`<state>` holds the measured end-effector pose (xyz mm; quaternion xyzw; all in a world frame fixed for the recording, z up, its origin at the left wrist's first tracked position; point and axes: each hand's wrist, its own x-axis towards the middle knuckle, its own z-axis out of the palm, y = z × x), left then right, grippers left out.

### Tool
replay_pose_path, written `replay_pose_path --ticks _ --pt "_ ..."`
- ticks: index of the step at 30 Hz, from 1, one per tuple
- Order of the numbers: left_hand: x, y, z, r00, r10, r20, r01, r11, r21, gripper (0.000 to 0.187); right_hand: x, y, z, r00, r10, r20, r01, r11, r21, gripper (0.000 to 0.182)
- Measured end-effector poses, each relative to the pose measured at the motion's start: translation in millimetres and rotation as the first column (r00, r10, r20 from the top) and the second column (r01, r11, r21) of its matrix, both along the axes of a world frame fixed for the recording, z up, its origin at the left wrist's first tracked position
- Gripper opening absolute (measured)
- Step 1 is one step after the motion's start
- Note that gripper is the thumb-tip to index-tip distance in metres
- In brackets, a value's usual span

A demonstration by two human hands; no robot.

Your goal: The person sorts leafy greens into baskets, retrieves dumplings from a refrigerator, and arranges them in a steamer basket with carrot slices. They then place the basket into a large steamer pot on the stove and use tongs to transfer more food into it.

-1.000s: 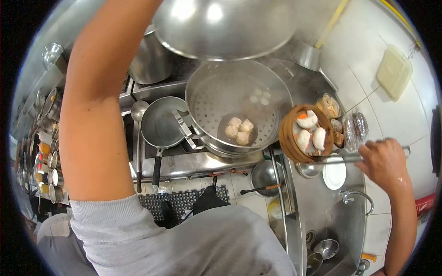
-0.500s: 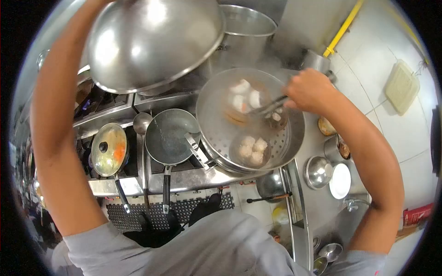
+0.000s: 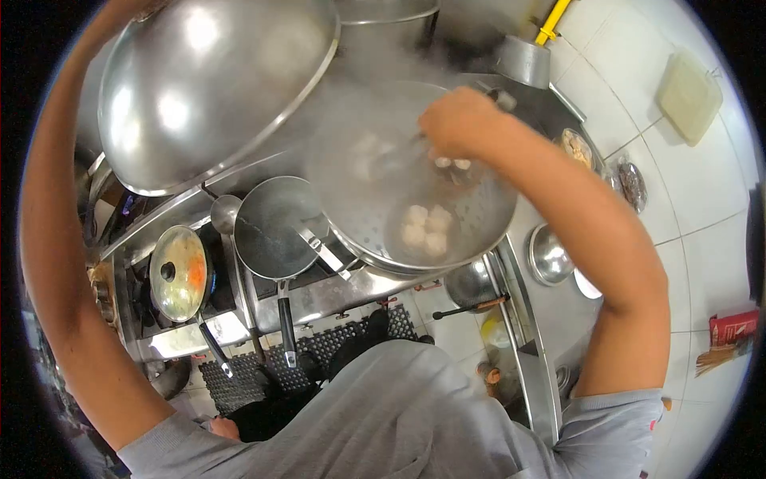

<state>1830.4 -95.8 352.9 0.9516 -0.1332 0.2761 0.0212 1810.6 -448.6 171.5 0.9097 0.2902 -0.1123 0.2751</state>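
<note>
At the top left edge my left hand (image 3: 148, 8), mostly cut off, holds up a large domed steel lid (image 3: 215, 88), tilted beside the steamer. My right hand (image 3: 463, 124) is closed on tongs, which steam and the hand largely hide, over a wide perforated steamer tray (image 3: 495, 231). Several pale dumplings (image 3: 427, 230) sit in a round dish at the tray's near side. White pieces of food (image 3: 369, 153) blur in the steam further back. A small dish with white bits (image 3: 456, 166) lies partly under my right hand.
Left of the steamer are a dark frying pan (image 3: 271, 231), a ladle (image 3: 226, 214) and a glass-lidded pan (image 3: 182, 275). A tall pot (image 3: 387, 12) stands behind. Steel bowls (image 3: 550, 254) rest on the right counter; a rubber mat (image 3: 239, 383) covers the floor.
My left hand has moved the domed lid left and tilted it more upright. My right hand has shifted left over the steamer with the tongs. Thicker steam veils the food at the back.
</note>
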Motion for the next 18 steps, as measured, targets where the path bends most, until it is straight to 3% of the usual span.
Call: replay_pose_path --ticks 2,6,10,11,12,16,18 --pt "1.4 -12.6 2.5 0.999 0.012 -0.041 -0.013 1.0 -0.016 0.035 -25.5 -24.7 33.3 0.99 -0.114 0.085 0.11 0.992 0.057 0.025" --pt "5.2 -41.4 5.8 0.996 -0.041 -0.076 0.041 0.999 -0.009 0.033 -84.6 -128.9 53.0 0.913 -0.126 0.389 -0.014 0.941 0.338 0.048" --pt "11.3 -75.1 4.2 0.995 -0.098 -0.001 0.098 0.992 0.076 0.036 -162.2 -208.4 52.4 0.875 -0.411 0.256 0.244 0.831 0.5 0.052" --pt "-6.7 -98.4 -2.3 0.983 -0.185 -0.022 0.181 0.978 -0.105 0.038 -180.5 -223.7 47.7 0.855 -0.475 0.205 0.31 0.788 0.533 0.05" --pt "-0.4 -103.3 -0.5 0.983 -0.184 -0.016 0.182 0.978 -0.098 0.038 -197.0 -237.9 42.8 0.83 -0.535 0.154 0.372 0.739 0.562 0.049" --pt "-1.0 -137.3 5.5 0.966 -0.251 0.052 0.253 0.967 -0.024 0.044 -236.1 -282.4 21.2 0.755 -0.632 0.175 0.419 0.67 0.613 0.045" --pt "-14.2 -162.1 9.8 0.973 -0.202 -0.11 0.184 0.971 -0.154 0.045 -243.0 -287.6 19.3 0.772 -0.593 0.23 0.341 0.691 0.638 0.041"
